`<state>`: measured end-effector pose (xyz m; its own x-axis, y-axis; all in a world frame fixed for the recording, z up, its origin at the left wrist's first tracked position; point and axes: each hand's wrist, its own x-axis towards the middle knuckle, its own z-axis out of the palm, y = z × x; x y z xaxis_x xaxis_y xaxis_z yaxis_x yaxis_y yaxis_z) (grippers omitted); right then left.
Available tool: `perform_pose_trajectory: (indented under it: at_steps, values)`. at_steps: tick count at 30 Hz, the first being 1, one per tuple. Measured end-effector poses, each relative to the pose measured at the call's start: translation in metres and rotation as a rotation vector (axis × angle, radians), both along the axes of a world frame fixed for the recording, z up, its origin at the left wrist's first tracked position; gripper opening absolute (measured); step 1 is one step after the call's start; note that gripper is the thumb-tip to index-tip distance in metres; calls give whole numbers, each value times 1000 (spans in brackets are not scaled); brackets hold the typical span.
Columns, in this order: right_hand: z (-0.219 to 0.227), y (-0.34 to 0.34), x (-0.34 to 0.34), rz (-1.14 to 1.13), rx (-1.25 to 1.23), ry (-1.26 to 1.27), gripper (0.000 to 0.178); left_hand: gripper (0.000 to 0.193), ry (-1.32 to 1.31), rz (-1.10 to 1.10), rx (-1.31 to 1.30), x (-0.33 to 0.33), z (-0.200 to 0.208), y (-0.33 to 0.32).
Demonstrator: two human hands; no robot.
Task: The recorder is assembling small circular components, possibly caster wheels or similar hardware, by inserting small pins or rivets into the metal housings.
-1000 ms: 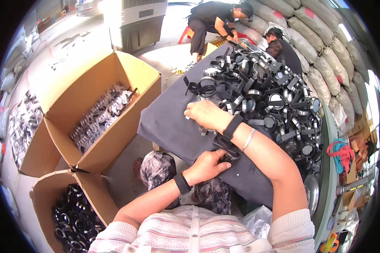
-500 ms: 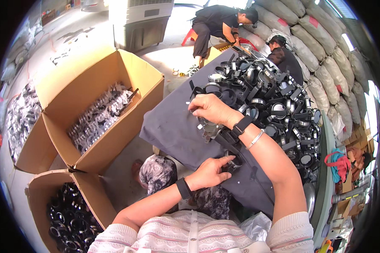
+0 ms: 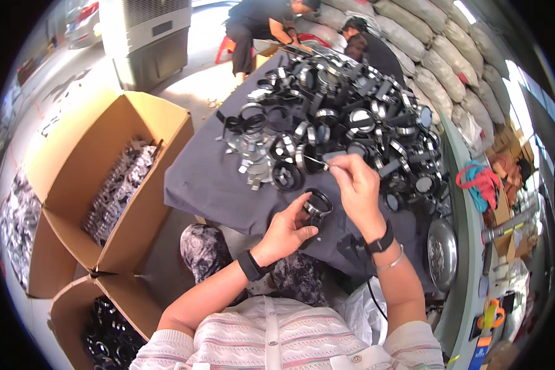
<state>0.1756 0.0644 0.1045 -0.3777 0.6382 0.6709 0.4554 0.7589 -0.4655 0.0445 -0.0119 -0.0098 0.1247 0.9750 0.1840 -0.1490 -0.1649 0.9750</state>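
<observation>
Preparation step, apparently: left hand [image 3: 285, 230] grips black ring [image 3: 320, 211], right hand [image 3: 359, 186] pinches thin metallic rod [image 3: 316, 161]; next move likely needs ring steady, rod controlled.

We hold our left hand [image 3: 285, 234] half curled over the worktop's [image 3: 206, 179] near edge; our right hand [image 3: 359, 188] makes a pinching grip farther in.

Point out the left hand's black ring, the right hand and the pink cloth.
Black ring [image 3: 318, 213], head view: lower rim.
Right hand [image 3: 359, 191], head view: middle of the hand.
Pink cloth [image 3: 490, 186], head view: its middle.
</observation>
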Motion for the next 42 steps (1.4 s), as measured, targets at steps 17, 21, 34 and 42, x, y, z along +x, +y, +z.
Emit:
perform_pose_trajectory:
  at_steps: [17,21,34,42]
  values:
    - [-85,-37,45,-106,146,-211,10,75,155,53,118,20,-8,7]
    - [-87,-38,47,-104,145,-247,10,70,159,33,102,18,-5,6]
    - [-73,-47,42,-147,238,-459,12,46,91,-21,166,23,-15,14]
    - [-84,-41,57,-74,127,-234,12,23,21,40,-56,27,-3,22]
